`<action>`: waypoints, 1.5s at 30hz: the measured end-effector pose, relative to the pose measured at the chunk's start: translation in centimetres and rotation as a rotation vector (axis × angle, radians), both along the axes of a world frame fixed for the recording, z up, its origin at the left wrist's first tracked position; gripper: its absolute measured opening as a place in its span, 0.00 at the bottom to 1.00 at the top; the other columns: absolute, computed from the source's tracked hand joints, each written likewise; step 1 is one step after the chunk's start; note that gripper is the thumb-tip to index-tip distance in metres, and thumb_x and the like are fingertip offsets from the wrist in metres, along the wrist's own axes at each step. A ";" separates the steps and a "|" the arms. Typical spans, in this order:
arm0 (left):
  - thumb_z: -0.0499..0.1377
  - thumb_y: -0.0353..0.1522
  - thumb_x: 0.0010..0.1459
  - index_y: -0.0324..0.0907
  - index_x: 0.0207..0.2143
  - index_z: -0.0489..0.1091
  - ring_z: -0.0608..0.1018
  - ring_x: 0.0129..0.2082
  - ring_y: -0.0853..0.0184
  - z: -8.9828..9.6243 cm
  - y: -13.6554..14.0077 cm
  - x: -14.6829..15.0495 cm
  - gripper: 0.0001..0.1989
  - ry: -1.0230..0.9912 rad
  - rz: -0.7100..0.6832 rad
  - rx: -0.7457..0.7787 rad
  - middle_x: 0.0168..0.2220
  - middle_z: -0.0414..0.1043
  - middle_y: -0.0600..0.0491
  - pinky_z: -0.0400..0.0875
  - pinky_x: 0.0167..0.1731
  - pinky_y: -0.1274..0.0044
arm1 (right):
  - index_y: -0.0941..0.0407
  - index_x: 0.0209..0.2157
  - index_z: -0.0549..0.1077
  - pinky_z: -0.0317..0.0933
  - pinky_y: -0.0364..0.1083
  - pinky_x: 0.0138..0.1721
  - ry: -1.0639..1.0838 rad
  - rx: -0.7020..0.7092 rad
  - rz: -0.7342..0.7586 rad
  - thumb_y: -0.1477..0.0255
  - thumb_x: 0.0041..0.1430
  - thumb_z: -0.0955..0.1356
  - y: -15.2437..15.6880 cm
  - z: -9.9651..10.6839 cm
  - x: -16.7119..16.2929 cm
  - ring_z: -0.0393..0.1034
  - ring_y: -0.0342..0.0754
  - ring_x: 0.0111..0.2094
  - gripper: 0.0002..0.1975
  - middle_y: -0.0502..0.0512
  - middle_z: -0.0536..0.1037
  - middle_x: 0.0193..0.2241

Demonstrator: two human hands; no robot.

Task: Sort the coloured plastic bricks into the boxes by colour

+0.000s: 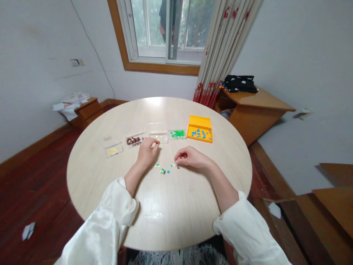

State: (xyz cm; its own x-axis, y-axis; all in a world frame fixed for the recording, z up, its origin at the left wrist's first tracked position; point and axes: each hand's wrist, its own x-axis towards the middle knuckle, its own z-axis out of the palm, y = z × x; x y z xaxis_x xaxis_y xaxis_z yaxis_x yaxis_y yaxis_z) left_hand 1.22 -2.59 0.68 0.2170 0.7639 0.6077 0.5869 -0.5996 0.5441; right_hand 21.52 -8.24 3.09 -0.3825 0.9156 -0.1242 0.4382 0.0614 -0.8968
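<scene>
My left hand [148, 151] is closed in a pinch at the near edge of a clear box [162, 141] with a few pale yellow pieces inside. Whatever its fingertips hold, if anything, is too small to make out. My right hand [189, 157] also pinches, its fingertips low over the tabletop beside a little group of pale, green and brown pieces [173, 165]. I cannot see what sits between those fingers. Left of that group lie green and brown pieces [163, 171], a blue piece [168, 172] and a pale and green cluster [157, 165].
Across the round table [154, 228] stand a box of yellow pieces [114, 150], a box of brown pieces [134, 140], a box of green pieces [177, 134] and an open orange case [200, 121] with blue pieces. A clear lid [107, 138] lies at the left.
</scene>
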 end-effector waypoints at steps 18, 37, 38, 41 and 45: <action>0.53 0.25 0.52 0.41 0.27 0.70 0.70 0.34 0.61 -1.5 2.0 -0.2 0.07 0.128 0.183 0.037 0.29 0.73 0.50 0.63 0.37 0.71 | 0.62 0.28 0.77 0.56 0.39 0.28 -0.307 0.171 0.094 0.79 0.50 0.67 -0.7 0.6 -1.3 0.63 0.40 0.25 0.06 0.52 0.74 0.23; 0.53 0.25 0.50 0.40 0.30 0.74 0.72 0.35 0.60 -1.9 2.7 -0.5 0.10 0.084 0.239 -0.046 0.31 0.76 0.49 0.65 0.38 0.69 | 0.61 0.28 0.73 0.57 0.39 0.26 -0.117 0.222 -0.068 0.78 0.52 0.65 -0.6 0.0 -1.6 0.64 0.39 0.23 0.05 0.51 0.72 0.24; 0.53 0.25 0.49 0.40 0.30 0.73 0.72 0.34 0.60 -1.9 2.7 -0.5 0.09 0.075 0.233 -0.039 0.31 0.76 0.49 0.66 0.38 0.69 | 0.60 0.28 0.73 0.58 0.40 0.27 -0.123 0.252 -0.085 0.78 0.52 0.65 -0.5 -0.1 -1.6 0.64 0.40 0.24 0.05 0.51 0.72 0.25; 0.53 0.26 0.50 0.41 0.29 0.73 0.72 0.35 0.61 -1.6 2.3 -0.2 0.08 0.042 0.176 -0.008 0.32 0.76 0.50 0.66 0.39 0.69 | 0.60 0.28 0.73 0.58 0.41 0.32 -0.120 0.364 -0.166 0.79 0.51 0.65 -0.1 -0.4 -1.5 0.64 0.41 0.29 0.05 0.52 0.73 0.27; 0.54 0.26 0.50 0.41 0.30 0.72 0.73 0.33 0.65 -0.5 0.7 0.8 0.07 -0.018 0.000 -0.040 0.31 0.75 0.50 0.66 0.36 0.73 | 0.59 0.28 0.72 0.58 0.43 0.34 -0.065 0.483 -0.316 0.77 0.52 0.64 0.7 -1.1 -1.2 0.63 0.42 0.29 0.05 0.52 0.73 0.28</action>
State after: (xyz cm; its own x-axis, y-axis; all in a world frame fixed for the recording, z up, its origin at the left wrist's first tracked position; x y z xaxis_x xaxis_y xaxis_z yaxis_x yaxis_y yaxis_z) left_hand 2.02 -1.86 0.21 0.2064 0.7876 0.5806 0.5769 -0.5772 0.5780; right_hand 20.31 -7.56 2.02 -0.0867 0.9430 0.3214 0.5554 0.3136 -0.7702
